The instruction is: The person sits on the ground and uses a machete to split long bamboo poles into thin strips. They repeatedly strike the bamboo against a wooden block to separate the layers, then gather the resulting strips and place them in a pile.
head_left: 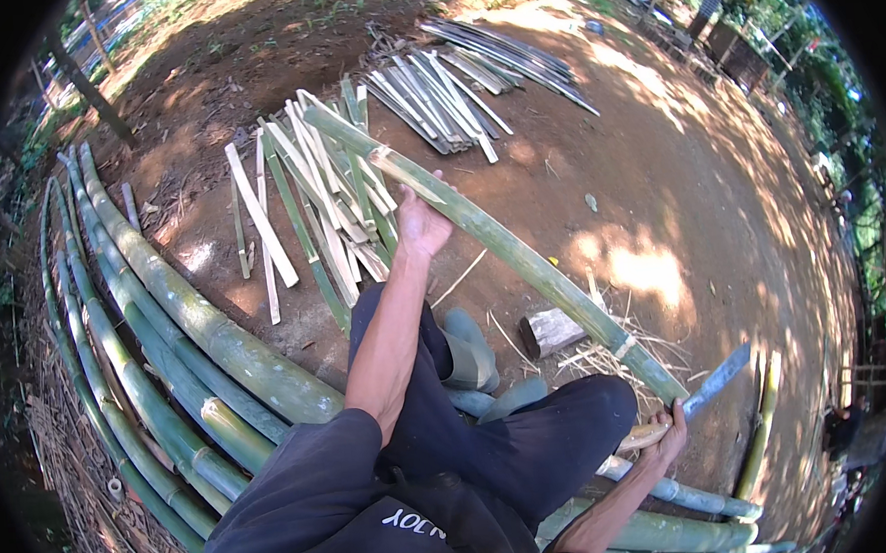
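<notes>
My left hand point(422, 222) grips a long split green bamboo piece point(522, 257) near its upper end. The piece slants from the upper left down to the lower right, where its end rests by my right knee. My right hand point(667, 440) is closed on the wooden handle of a machete point(717, 380), whose blade points up and to the right, beside the bamboo's lower end. I sit on whole bamboo poles, legs in dark trousers and grey-green rubber boots point(472, 350).
Whole green bamboo poles point(180, 320) curve along my left and under me. Two heaps of split slats point(324, 198) lie ahead on the bare dirt, the farther heap point(463, 85) greyer. A small wood block point(553, 331) sits among shavings.
</notes>
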Demonstrator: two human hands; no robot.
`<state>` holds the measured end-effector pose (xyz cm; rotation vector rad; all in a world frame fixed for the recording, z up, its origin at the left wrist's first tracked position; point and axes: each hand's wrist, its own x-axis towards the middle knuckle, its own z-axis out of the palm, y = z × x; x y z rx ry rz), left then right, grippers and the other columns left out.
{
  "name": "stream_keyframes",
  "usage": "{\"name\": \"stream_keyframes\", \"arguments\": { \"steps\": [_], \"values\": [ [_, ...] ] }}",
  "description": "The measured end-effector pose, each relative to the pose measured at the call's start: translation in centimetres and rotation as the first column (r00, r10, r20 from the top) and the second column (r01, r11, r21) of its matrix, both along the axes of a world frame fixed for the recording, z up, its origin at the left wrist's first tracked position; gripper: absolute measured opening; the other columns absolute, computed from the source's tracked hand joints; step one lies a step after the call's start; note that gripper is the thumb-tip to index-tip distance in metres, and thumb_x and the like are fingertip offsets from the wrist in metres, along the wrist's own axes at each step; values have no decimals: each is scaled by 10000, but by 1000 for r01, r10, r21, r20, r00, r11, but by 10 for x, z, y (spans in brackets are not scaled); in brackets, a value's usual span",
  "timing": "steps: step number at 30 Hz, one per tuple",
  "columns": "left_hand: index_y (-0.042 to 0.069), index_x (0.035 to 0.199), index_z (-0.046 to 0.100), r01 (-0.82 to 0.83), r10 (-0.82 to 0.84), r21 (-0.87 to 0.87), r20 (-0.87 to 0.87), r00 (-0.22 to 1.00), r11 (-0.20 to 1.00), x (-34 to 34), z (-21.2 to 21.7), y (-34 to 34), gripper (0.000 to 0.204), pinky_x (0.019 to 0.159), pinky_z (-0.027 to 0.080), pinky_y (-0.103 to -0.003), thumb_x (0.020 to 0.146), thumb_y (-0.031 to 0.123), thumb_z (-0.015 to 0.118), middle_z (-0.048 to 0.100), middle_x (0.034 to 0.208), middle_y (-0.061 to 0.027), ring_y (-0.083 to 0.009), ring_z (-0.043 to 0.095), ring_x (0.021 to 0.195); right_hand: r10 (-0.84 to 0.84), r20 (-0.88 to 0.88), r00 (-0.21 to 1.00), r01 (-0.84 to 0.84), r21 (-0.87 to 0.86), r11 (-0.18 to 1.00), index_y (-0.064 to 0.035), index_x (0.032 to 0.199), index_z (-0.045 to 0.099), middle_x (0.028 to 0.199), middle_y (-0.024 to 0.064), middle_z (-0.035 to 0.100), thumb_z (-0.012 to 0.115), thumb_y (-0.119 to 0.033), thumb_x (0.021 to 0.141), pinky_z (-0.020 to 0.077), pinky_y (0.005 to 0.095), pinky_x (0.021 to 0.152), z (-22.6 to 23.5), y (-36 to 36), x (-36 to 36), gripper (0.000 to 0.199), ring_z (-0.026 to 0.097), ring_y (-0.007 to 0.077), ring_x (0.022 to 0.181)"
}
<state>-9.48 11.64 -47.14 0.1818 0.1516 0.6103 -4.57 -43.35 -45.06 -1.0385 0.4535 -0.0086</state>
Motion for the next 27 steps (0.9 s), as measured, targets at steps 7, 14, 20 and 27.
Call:
{"name": "stream_keyframes", "arguments": {
  "steps": [7, 14, 20, 27],
  "values": [
    [24, 1257, 496, -148, 68, -116, -510, 857, 982, 13, -50, 13, 589, 979, 480, -458, 1010, 519, 296, 575, 1204, -171, -313, 577, 1114, 118, -77, 990, -115, 39, 993, -56, 871, 540, 646, 13, 504, 685, -89, 859, 438, 255, 432, -36, 5, 43, 149, 501, 108, 482],
    [91, 1385, 392, -16, -28, -61, -660, 750, 998, 14, -172, 30, 574, 1084, 274, -626, 955, 456, 289, 373, 1411, -148, -356, 376, 1300, 74, -192, 979, -72, 19, 997, -30, 914, 543, 701, 32, 520, 701, -91, 820, 474, 292, 428, -100, 20, 61, 194, 506, 124, 498],
    [45, 1500, 214, -68, 105, 96, -983, 150, 993, 31, -238, 24, 710, 1133, 260, -512, 904, 391, 381, 266, 1530, -147, -333, 306, 1386, 120, -213, 970, -88, 155, 984, -30, 890, 526, 657, 32, 513, 682, -47, 822, 465, 301, 421, -148, 24, 75, 171, 518, 134, 475],
    [-18, 1305, 510, 830, 927, 500, -129, 352, -245, 78, -259, -66, 595, 1011, 391, -455, 895, 401, 614, 523, 1283, -228, -348, 522, 1182, 198, -242, 950, -182, 85, 980, -21, 860, 524, 631, 41, 520, 672, -53, 831, 451, 301, 407, -187, 36, 102, 154, 516, 137, 460]
  ]
}}
